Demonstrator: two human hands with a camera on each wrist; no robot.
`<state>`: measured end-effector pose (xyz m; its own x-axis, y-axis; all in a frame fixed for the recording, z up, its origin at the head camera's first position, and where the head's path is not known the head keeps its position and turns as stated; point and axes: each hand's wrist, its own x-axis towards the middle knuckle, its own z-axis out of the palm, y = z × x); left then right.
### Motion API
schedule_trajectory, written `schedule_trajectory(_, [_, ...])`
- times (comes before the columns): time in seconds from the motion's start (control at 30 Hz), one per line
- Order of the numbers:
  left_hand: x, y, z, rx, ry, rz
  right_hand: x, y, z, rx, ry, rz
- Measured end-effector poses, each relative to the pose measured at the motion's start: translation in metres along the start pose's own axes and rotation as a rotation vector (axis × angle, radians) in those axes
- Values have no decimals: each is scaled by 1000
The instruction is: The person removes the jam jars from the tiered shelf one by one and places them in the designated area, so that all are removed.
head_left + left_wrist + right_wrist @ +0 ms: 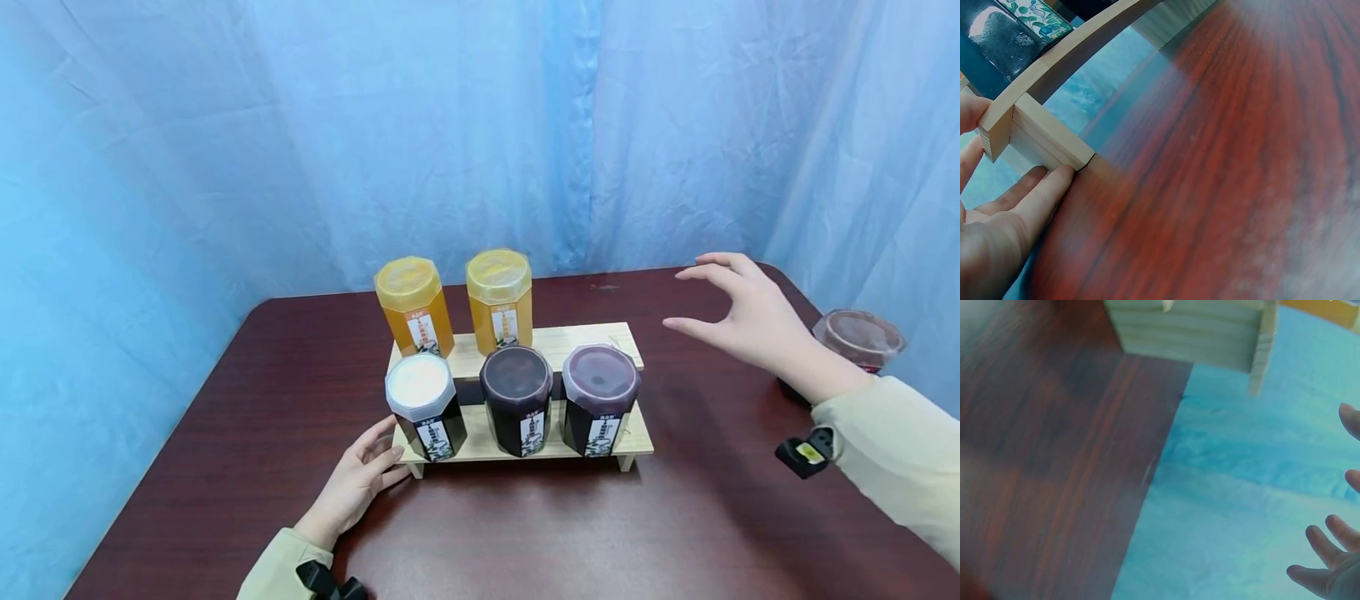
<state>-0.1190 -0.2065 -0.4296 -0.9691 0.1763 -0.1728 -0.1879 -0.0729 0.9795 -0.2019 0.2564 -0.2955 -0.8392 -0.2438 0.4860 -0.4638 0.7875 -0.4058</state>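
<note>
A two-tier wooden rack (pixel 573 337) stands on the table. My left hand (pixel 352 483) grips the left end of its lower tier; in the left wrist view the fingers touch the wooden leg (pixel 1054 134) and the board's end. Two amber jars with yellow lids, the left jar (pixel 408 287) and the right jar (pixel 498 283), occupy the upper tier. Below are three dark jars: one with a white lid (pixel 422 387), a middle jar (pixel 517 400) and one with a purplish lid (pixel 602 400). My right hand (pixel 757 321) hangs in the air right of the rack, fingers spread and holding nothing.
Another dark jar (pixel 858 337) stands at the table's right side, partly hidden by the right forearm. Blue curtains (pixel 450 125) hang behind and beside the dark red wooden table (pixel 315 358). The upper tier has bare board right of the amber jars.
</note>
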Motion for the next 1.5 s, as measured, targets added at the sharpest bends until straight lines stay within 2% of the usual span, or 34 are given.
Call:
schedule_trajectory(0.37, [0, 1, 1, 10, 1, -11, 22, -40, 6, 49, 6, -12])
schedule_trajectory(0.93, [1, 0, 1, 4, 23, -19, 50, -95, 8, 131, -69, -24])
schedule_trajectory(1.13, [0, 0, 0, -9, 8, -24, 61, -112, 5, 150, -117, -25])
schedule_trajectory(1.4, [1, -3, -1, 0, 20, -22, 75, -137, 1, 150, -233, 9])
schedule_trajectory(1.5, [2, -3, -1, -4, 20, -24, 80, -142, 3, 149, -244, 11])
